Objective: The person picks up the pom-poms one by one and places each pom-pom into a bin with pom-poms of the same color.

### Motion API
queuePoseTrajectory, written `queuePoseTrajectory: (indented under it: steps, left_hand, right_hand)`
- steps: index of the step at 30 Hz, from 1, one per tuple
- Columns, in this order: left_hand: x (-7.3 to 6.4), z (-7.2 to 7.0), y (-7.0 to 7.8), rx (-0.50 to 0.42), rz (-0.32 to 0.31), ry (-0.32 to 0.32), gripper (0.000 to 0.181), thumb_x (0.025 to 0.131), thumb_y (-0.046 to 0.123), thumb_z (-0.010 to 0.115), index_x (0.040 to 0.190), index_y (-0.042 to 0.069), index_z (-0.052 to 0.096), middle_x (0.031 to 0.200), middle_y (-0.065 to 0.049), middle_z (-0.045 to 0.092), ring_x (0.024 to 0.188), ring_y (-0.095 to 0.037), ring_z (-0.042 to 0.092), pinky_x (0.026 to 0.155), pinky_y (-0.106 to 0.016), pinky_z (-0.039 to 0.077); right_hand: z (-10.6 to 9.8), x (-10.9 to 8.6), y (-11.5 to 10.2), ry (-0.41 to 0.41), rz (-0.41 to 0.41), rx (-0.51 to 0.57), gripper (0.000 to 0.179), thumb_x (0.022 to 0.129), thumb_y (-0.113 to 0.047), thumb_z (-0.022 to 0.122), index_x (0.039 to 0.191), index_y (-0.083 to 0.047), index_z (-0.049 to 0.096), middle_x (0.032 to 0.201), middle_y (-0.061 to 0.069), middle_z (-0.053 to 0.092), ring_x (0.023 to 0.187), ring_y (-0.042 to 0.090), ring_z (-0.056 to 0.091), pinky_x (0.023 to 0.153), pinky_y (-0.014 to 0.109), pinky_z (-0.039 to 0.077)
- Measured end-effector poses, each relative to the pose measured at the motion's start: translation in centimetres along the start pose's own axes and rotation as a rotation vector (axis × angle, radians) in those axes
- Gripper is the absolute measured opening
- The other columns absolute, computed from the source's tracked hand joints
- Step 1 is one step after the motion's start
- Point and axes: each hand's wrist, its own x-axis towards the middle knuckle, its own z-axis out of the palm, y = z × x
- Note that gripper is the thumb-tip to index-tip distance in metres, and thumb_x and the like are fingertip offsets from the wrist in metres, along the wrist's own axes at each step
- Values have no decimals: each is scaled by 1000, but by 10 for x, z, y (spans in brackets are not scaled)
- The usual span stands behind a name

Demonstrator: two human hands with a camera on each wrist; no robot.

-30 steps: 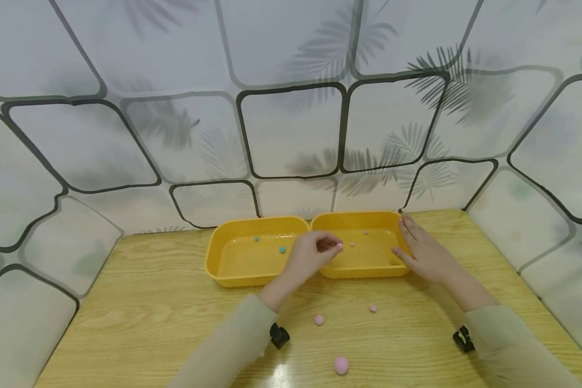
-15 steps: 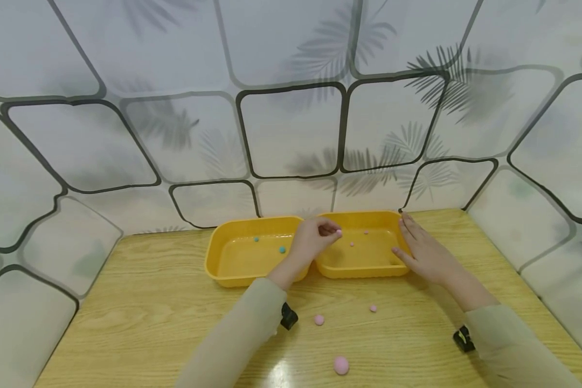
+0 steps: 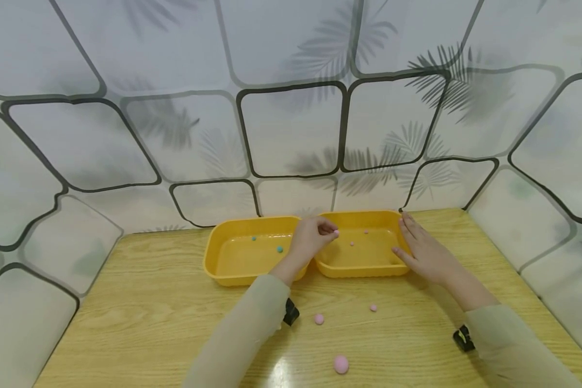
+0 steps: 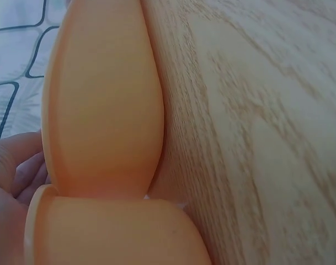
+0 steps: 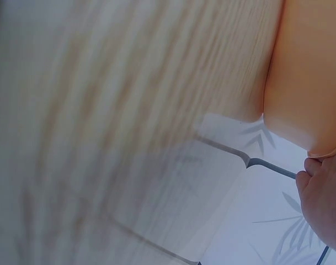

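Observation:
In the head view my left hand [image 3: 310, 238] pinches a small pink ball [image 3: 337, 233] between thumb and fingertips, above the left part of the right yellow tray [image 3: 364, 271]. Two small pink balls lie inside that tray, one of them a pink bead [image 3: 352, 243] near its middle. My right hand [image 3: 429, 253] rests on the tray's right rim with fingers straight and thumb apart. The left yellow tray [image 3: 233, 281] holds two teal balls, the larger teal ball [image 3: 279, 249] close to my left wrist. In the left wrist view, the tray walls [image 4: 107, 99] hide most of the hand.
On the wooden table [image 3: 140, 312] in front of the trays lie a large pink ball [image 3: 341, 364], a medium pink ball [image 3: 319, 319] and a small pink ball [image 3: 373, 308]. A patterned wall [image 3: 291, 134] rises behind the trays and along both sides.
My left hand has moved slightly up and away over the right tray, still pinching the pink ball. My right hand stays on the rim. The loose balls have not visibly moved.

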Motion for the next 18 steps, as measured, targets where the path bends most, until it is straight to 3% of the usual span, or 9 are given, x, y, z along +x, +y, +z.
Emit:
queuePoseTrajectory:
  steps: [18]
  left_hand:
    - [5, 3, 0, 72, -2, -20, 12, 98, 15, 79, 106, 7, 82, 103, -8, 81, 93, -22, 76, 80, -26, 62]
  right_hand:
    - [0, -1, 0, 4, -3, 3, 86, 113, -45, 48, 164, 15, 12, 174, 35, 5, 162, 52, 11, 129, 67, 20]
